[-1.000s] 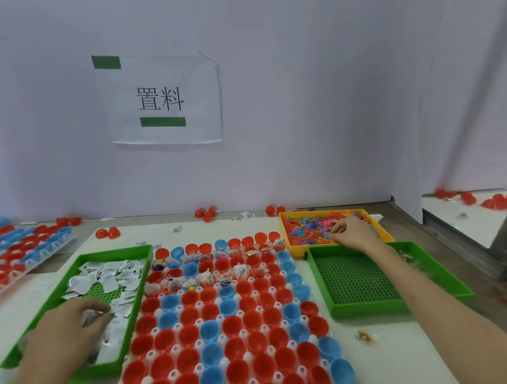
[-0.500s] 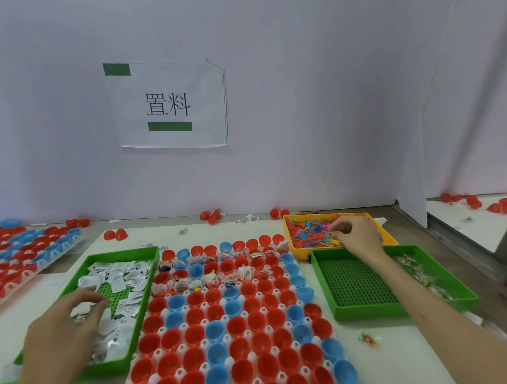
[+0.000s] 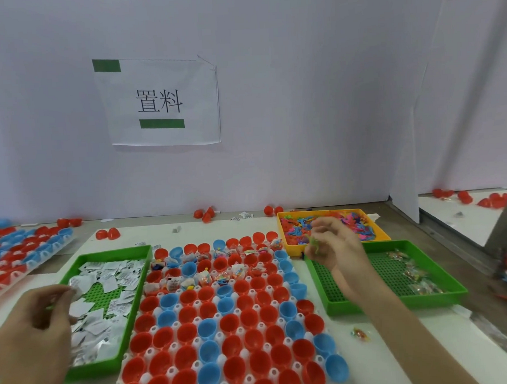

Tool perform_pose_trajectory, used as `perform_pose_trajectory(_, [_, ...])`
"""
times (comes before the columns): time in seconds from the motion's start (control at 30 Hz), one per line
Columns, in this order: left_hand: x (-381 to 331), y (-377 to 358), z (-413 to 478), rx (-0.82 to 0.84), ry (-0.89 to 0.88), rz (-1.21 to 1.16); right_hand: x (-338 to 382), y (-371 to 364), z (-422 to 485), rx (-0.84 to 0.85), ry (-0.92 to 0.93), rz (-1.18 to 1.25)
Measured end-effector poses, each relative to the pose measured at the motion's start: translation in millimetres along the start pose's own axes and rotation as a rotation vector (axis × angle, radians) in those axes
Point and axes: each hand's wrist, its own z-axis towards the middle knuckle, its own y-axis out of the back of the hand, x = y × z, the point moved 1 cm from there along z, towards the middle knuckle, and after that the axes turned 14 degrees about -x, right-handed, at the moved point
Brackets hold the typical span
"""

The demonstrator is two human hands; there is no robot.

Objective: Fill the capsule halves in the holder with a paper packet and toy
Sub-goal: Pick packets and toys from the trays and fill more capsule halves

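A white holder of red and blue capsule halves fills the middle of the table. Several halves in its back rows hold packets and toys; the nearer ones look empty. My left hand hovers over the left green tray of white paper packets and pinches one packet at its fingertips. My right hand is raised in front of the orange tray of small coloured toys, pinching a green toy beside the holder's back right corner.
A second green tray at the right holds clear-wrapped pieces. Another filled holder lies at far left. Loose red halves sit along the back wall. One wrapped piece lies on the table near my right forearm.
My right hand has lifted out of the orange tray with a green toy and moved left toward the holder. My left hand has risen from the packet tray with a packet.
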Motion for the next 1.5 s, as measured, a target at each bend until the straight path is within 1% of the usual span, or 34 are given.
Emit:
perform_pose_trajectory(0.13, [-10.6,-4.8,-0.4,0.058,0.159,-0.054,-8.7,-6.2,-18.9,0.048,0.015,-0.084])
perform_pose_trajectory(0.2, [-36.3,-4.3,-8.7,0.066,0.165,-0.095,-9.2,-6.0,-21.9,0.059,0.03,-0.076])
perform_pose_trajectory(0.27, [-76.0,-2.9,-25.0,0.108,0.128,-0.192,-9.0,-8.2,-24.2,0.086,0.052,-0.093])
perform_pose_trajectory(0.4, [-148.5,-11.3,-73.9,0.268,0.149,-0.403,-8.7,-14.9,-27.5,0.171,0.047,-0.158])
perform_pose_trajectory(0.53, [-179.1,-29.5,-122.3,0.423,0.255,-0.533,-7.2,-16.6,-32.8,0.224,0.087,-0.231])
perform_pose_trajectory(0.67, [-188.0,-43.9,-150.4,0.464,0.379,-0.558,-1.5,-15.3,-32.0,0.214,0.075,-0.159])
perform_pose_trajectory(0.8, [-187.7,-52.2,-167.0,0.489,0.473,-0.573,1.8,-17.8,-37.3,0.289,0.068,-0.095])
perform_pose_trajectory(0.9, [-184.6,-53.2,-167.5,0.463,0.476,-0.55,2.8,-22.7,-43.5,0.392,0.059,-0.06])
perform_pose_trajectory(1.03, [-179.8,-52.5,-167.5,0.429,0.452,-0.52,9.4,-24.6,-50.9,0.56,-0.026,0.088])
perform_pose_trajectory(1.17, [-176.8,-51.7,-170.9,0.423,0.439,-0.497,12.7,-27.1,-56.6,0.69,0.0,0.042])
perform_pose_trajectory(1.3, [-177.6,-51.2,-173.8,0.435,0.461,-0.486,12.9,-26.5,-57.1,0.633,0.087,-0.155])
perform_pose_trajectory(1.37, [-176.8,-50.1,-174.3,0.447,0.476,-0.489,13.7,-26.8,-58.7,0.6,0.129,-0.216])
perform_pose_trajectory(1.5, [-176.6,-48.2,-171.5,0.516,0.587,-0.526,13.8,-31.6,-62.9,0.539,0.209,-0.277])
